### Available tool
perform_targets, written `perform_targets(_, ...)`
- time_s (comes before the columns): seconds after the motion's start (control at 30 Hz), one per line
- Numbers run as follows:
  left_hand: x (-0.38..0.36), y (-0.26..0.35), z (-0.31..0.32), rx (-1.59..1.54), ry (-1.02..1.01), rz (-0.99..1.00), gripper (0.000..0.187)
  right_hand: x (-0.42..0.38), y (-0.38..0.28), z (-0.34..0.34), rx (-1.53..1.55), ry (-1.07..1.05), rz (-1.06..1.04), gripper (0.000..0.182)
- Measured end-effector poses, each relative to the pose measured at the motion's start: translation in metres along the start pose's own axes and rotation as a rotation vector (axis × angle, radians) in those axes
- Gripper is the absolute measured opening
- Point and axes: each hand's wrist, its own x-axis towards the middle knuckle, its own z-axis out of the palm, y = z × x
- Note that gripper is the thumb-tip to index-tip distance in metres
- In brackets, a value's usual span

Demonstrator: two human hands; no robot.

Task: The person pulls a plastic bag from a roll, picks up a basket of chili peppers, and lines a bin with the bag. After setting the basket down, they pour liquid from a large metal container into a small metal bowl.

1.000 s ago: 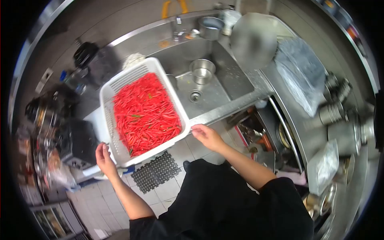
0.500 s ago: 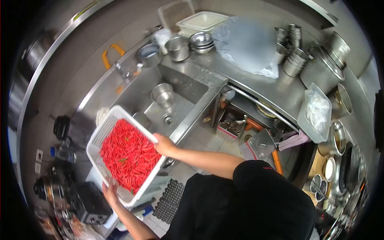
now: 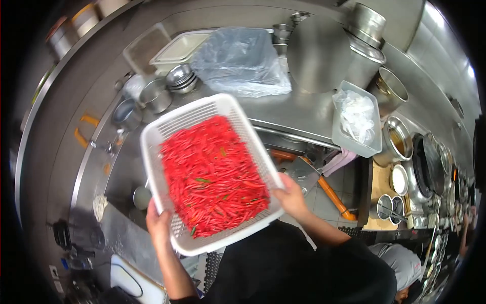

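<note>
The left hand (image 3: 158,225) is closed on the near left side of a white basket (image 3: 230,241), thumb up by the rim, and the right hand (image 3: 292,195) grips the near right corner; the fingers beneath are hidden from me. The basket is held up in front of the black-clothed body, slightly turned, its far edge overlapping the view of the steel counter (image 3: 304,114). Inside lies a broad heap of red chilies (image 3: 215,177), with a few green ones (image 3: 203,180) among them. Left of the basket, a small round metal vessel (image 3: 142,197) sits low down, and nearer the person is a white board (image 3: 124,276) with a dark cord across it. On the counter past the basket, I see stacked metal bowls (image 3: 180,78) beside a large clear plastic bag (image 3: 238,61). Farther right stands a translucent tub (image 3: 372,144) with crumpled plastic in it, near a pot (image 3: 397,137) of brownish liquid. An orange pipe (image 3: 334,197) slants below the counter, by a pink cloth (image 3: 340,161). At the lower right, another person in a grey top (image 3: 400,263) bends forward.
</note>
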Motion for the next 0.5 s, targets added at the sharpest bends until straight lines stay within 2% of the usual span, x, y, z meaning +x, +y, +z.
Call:
perform_targets(0.07, 0.036, 0.007, 0.068, 0.023, -0.185, -0.045, 0.057, 0.000, 0.001, -0.046, 0.084, 0.132, 0.017, 0.048)
perform_targets(0.13, 0.081, -0.014, 0.129, 0.012, -0.368, -0.016, 0.061, 0.001, -0.002, -0.081, 0.156, 0.297, 0.015, 0.047)
perform_targets(0.27, 0.161, -0.031, 0.256, 0.041, -0.660, 0.003, 0.059, 0.034, 0.017, -0.136, 0.159, 0.458, -0.036, 0.046)
perform_targets(0.33, 0.204, -0.051, 0.309, 0.065, -0.727, 0.048, 0.058, 0.061, 0.018, -0.153, 0.170, 0.581, -0.050, 0.045)
perform_targets(0.4, 0.236, -0.058, 0.351, 0.035, -0.814, -0.077, 0.052, 0.092, 0.022, -0.168, 0.156, 0.613, -0.030, 0.043)
perform_targets(0.5, 0.273, -0.055, 0.393, 0.150, -0.833, -0.055, 0.044, 0.133, 0.027, -0.186, 0.143, 0.676, -0.075, 0.038)
